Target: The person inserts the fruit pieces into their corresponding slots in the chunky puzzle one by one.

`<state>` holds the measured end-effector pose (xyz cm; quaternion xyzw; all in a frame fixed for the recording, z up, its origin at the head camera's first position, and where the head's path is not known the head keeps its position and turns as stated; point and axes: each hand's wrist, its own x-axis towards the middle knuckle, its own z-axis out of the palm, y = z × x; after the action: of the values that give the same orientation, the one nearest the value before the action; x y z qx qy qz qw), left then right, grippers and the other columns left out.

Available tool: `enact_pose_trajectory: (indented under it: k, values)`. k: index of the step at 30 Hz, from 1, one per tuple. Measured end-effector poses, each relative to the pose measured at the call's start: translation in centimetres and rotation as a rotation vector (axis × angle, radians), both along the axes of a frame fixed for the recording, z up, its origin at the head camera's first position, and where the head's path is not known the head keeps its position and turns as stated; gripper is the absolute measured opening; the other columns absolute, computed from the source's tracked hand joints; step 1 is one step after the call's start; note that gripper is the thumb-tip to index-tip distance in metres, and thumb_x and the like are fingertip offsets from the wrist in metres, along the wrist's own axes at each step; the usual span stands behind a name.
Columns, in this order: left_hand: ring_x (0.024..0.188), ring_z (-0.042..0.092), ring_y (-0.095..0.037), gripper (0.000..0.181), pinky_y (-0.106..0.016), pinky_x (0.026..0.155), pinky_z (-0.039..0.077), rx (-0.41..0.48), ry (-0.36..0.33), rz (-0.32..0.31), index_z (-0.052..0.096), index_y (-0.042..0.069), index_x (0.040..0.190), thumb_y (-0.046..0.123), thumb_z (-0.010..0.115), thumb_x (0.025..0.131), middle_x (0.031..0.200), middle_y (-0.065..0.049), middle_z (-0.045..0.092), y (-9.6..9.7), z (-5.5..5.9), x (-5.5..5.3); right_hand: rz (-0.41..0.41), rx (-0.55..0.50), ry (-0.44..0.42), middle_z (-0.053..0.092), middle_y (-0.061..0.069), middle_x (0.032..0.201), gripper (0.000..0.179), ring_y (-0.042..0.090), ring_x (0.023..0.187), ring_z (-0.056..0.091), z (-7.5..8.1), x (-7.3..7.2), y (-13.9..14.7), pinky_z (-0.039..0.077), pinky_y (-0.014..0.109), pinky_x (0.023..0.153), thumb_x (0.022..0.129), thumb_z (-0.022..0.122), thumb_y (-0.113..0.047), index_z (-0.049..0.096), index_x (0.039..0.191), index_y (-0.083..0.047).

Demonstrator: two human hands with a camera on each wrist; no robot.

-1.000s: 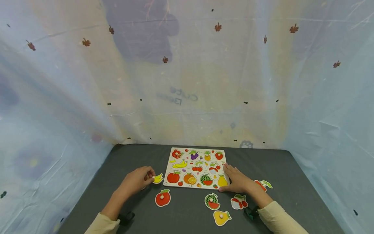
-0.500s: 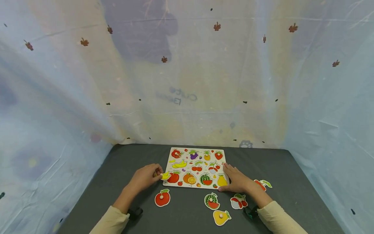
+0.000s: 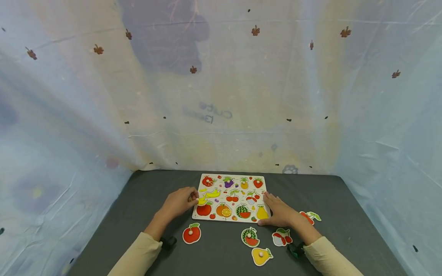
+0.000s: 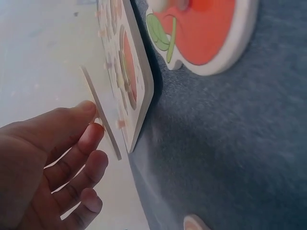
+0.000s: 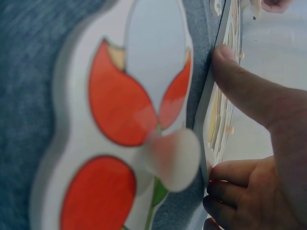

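Observation:
My left hand point(image 3: 180, 202) pinches a banana puzzle piece point(image 3: 202, 201) between thumb and forefinger. In the left wrist view the piece point(image 4: 103, 115) appears edge-on, raised off the fruit puzzle board point(image 4: 144, 96). From the head view it hangs over the board's left side, between the printed bananas point(image 3: 213, 193) and the printed apple point(image 3: 204, 209). My right hand point(image 3: 279, 211) rests at the board's right edge. Its thumb touches the near corner, and its fingers lie along the side. Near the right wrist lies a knobbed red-and-white fruit piece point(image 5: 124, 105).
In front of the board lie an apple piece point(image 3: 191, 233), a watermelon piece point(image 3: 250, 237) and a pear piece point(image 3: 261, 256). A cherry piece point(image 3: 310, 217) lies right of my right forearm. A patterned curtain point(image 3: 221, 96) surrounds the dark table point(image 3: 214, 257).
My left hand has carried the banana piece rightward and slightly away from me, from beside the board to above its left side. My right hand stays at the board's right edge.

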<state>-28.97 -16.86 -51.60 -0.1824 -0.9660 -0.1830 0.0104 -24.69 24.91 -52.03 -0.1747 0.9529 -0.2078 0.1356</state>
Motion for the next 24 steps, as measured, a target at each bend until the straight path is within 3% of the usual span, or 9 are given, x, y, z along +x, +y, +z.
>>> enact_pose_trajectory:
  k: [15,24]
  values:
    - [0.072,0.053,-0.009,0.018,-0.031,0.065,0.046,-0.023,-0.025,0.013,0.069,0.024,0.097,0.033,0.085,0.096,0.086,0.011,0.061,1.7,-0.3,-2.3,-0.004,-0.007,-0.001,0.02,0.028,0.174,0.119,0.051,0.16,0.021,-0.1,0.0,0.0,0.021,0.066,0.127,0.087,0.086,-0.058,0.025,0.167,0.005]
    - [0.074,0.054,-0.009,0.016,-0.032,0.068,0.047,-0.043,-0.04,0.004,0.07,0.022,0.099,0.031,0.083,0.097,0.086,0.01,0.062,2.5,-0.5,-3.1,0.002,-0.003,-0.002,0.02,0.028,0.175,0.118,0.05,0.16,0.02,-0.1,0.0,0.0,0.02,0.065,0.128,0.088,0.085,-0.057,0.024,0.167,0.005]
